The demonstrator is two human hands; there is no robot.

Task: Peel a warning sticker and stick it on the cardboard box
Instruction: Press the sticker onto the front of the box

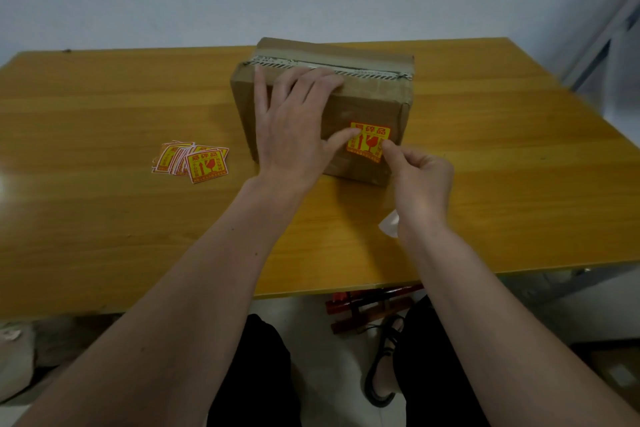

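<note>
Fingertips first: my left thumb presses the upper left corner of the sticker [369, 141], and the other fingers of the left hand [294, 125] lie straight and spread across the top of the box [367, 97], reaching up to its taped seam. On the other side, my right hand [420, 180] has its thumb and forefinger drawn together at the sticker's right edge; I cannot tell whether they pinch that edge or only press it, and the remaining fingers are curled in toward the palm. I see the sticker, orange with red print, lying on the box's near right part, close to the front edge. The box itself sits on the table [104, 218], a little beyond the middle. Well to its left I see a loose pile of stickers [192, 160] fanned out on the wood. Just beside my right wrist a white scrap [389, 224] lies on the table.
</note>
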